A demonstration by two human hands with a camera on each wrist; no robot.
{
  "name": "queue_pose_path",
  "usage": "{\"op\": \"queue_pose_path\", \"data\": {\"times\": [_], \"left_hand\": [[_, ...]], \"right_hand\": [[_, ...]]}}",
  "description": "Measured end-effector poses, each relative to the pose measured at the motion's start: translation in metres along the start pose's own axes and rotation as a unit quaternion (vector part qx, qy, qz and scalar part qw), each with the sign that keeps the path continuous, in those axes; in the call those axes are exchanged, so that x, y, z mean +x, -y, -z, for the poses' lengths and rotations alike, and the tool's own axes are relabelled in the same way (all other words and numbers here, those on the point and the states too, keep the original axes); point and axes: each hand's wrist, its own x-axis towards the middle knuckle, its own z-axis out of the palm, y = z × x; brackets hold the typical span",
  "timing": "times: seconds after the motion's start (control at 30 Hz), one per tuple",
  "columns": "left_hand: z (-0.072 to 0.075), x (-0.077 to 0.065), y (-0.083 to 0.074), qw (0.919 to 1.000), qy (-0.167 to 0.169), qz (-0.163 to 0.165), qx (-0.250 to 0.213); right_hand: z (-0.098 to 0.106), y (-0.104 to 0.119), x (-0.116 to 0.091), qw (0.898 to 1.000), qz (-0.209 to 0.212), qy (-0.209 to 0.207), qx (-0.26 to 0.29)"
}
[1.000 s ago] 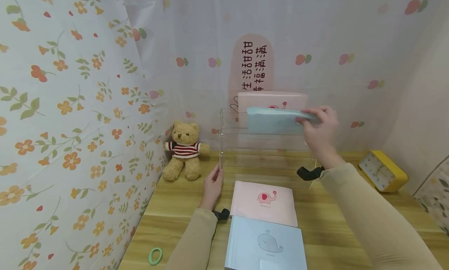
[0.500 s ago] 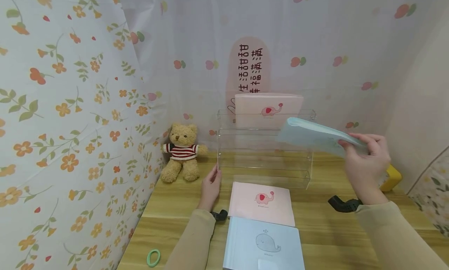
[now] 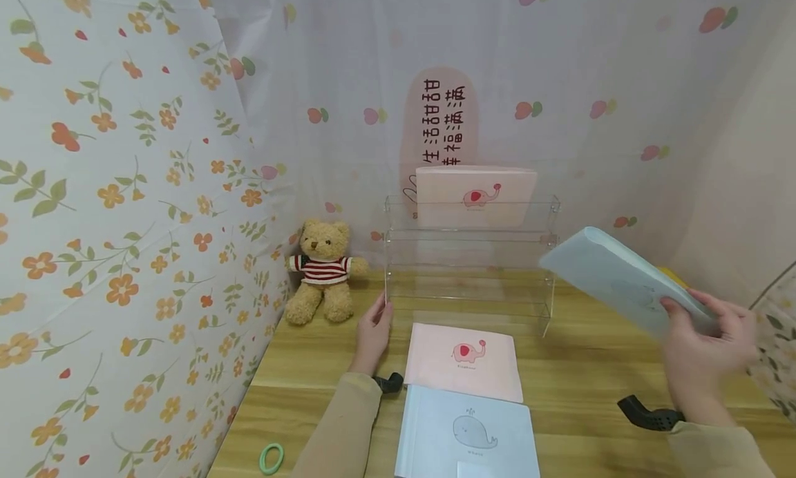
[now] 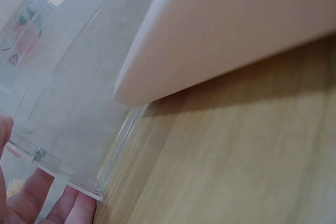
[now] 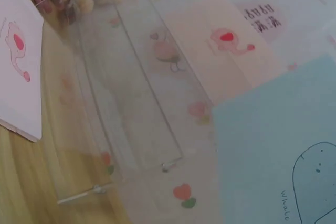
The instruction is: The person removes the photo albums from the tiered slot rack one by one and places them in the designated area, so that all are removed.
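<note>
My right hand [image 3: 705, 357] pinches a light blue book [image 3: 622, 284], thumb on its whale cover, and holds it tilted in the air right of the clear acrylic rack [image 3: 472, 284]. My left hand [image 3: 373, 333] grips the rack's left side panel near the table; in the left wrist view its fingers [image 4: 31, 195] show behind the panel edge. A pink elephant book [image 3: 475, 195] stands in the rack's top tier. On the table before the rack lie another pink elephant book [image 3: 463, 364] and a blue whale book [image 3: 466, 433], one in front of the other.
A teddy bear [image 3: 325, 274] in a striped sweater sits left of the rack. A green ring [image 3: 271, 459] lies at the front left of the wooden table [image 3: 584, 409]. Behind the held book, part of a yellow clock [image 3: 673, 278] shows. Patterned curtains stand behind and to the left.
My right hand has carried the blue book away from the rack, rightward and down toward the front, tilting it. The left hand stays at the rack's side.
</note>
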Motion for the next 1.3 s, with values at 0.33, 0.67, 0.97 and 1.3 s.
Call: {"op": "queue_pose_path", "data": {"times": [0.33, 0.67, 0.97, 1.3], "left_hand": [[0.001, -0.002, 0.000, 1.0000, 0.005, -0.002, -0.004], [0.000, -0.001, 0.000, 1.0000, -0.002, -0.002, 0.004], [0.000, -0.002, -0.002, 1.0000, 0.003, 0.002, -0.007], [0.000, -0.002, -0.004, 1.0000, -0.001, 0.000, -0.005]], "right_hand": [[0.011, -0.024, 0.005, 0.991, -0.125, 0.005, -0.048], [0.000, -0.056, 0.019, 0.972, -0.196, 0.111, -0.072], [-0.028, -0.063, 0.027, 0.926, -0.277, 0.230, -0.111], [-0.047, -0.072, 0.028, 0.917, -0.287, 0.255, -0.107]]}}
